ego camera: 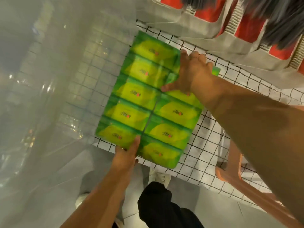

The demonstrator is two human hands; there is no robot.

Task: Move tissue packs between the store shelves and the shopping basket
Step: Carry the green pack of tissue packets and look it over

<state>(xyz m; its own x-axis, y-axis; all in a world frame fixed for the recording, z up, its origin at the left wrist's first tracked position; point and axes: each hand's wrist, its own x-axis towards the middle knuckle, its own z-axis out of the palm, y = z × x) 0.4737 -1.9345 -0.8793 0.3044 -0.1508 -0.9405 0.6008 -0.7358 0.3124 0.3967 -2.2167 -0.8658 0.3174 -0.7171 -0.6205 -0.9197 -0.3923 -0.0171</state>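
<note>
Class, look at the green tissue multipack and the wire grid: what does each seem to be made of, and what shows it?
The tissue multipack looks wrapped in thin glossy plastic film: it shines and creases between packs. The wire grid seems dark metal wire, perhaps coated: thin straight rods crossing in open squares; blur hides its finish.

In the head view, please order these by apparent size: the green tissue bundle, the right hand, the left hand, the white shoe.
1. green tissue bundle, clearly the largest.
2. right hand.
3. left hand and white shoe: they look alike and both are partly hidden, so I do not rank them.
</note>
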